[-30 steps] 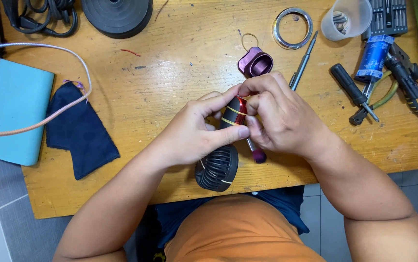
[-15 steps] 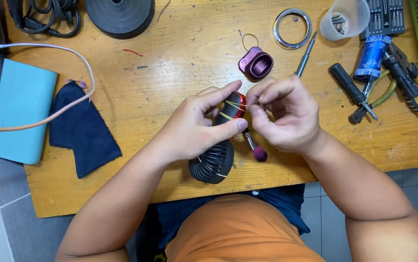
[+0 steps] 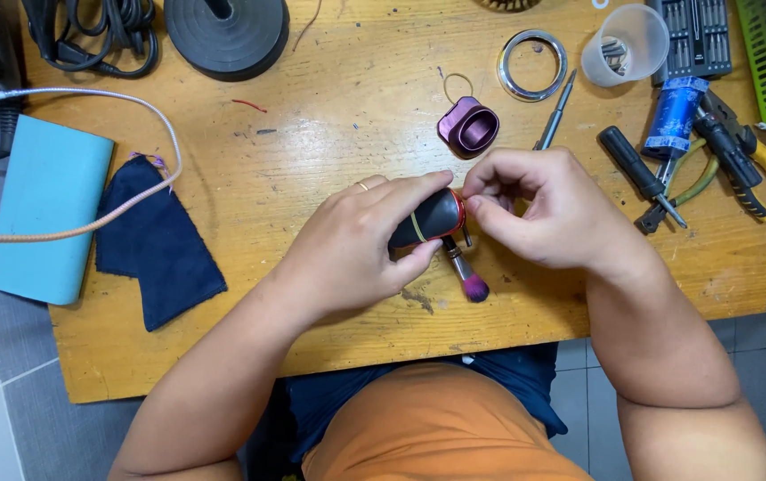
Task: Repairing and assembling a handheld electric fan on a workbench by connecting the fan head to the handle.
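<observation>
My left hand [image 3: 356,245] grips a small black device body [image 3: 425,219] with a yellow band and a red ring at its right end, held just above the wooden table [image 3: 329,134]. My right hand [image 3: 543,209] pinches at that red end with thumb and forefinger; what the fingertips hold is hidden. A small brush with a pink tip [image 3: 466,274] lies on the table right below the device. A purple oval cap [image 3: 470,126] sits a little beyond the hands.
At the left lie a dark blue cloth [image 3: 156,240], a light blue box [image 3: 49,200] and a pink cable [image 3: 147,116]. A black round disc [image 3: 225,31], a metal ring [image 3: 532,64], a clear cup [image 3: 625,43], screwdrivers [image 3: 639,174] and pliers [image 3: 748,160] lie at the back right.
The black fan-like part seen earlier near the table's front edge is out of sight under my left hand. The device now lies more level, and both hands have shifted slightly left.
</observation>
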